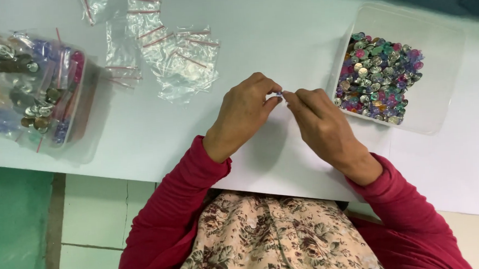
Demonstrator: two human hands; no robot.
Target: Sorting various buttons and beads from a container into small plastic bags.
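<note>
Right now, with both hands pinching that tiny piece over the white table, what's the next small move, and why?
Probably carry the small bluish piece left to the empty zip bags. The left hand and right hand pinch it between fingertips above the table; loose pieces fill the clear tray on the right, and filled bags sit in the container far left.

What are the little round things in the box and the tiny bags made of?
The round pieces look like shiny metal backs with glossy coloured faces, perhaps plastic. The tub seems frosted plastic. The little bags look like thin clear plastic: crinkly and see-through.
</note>
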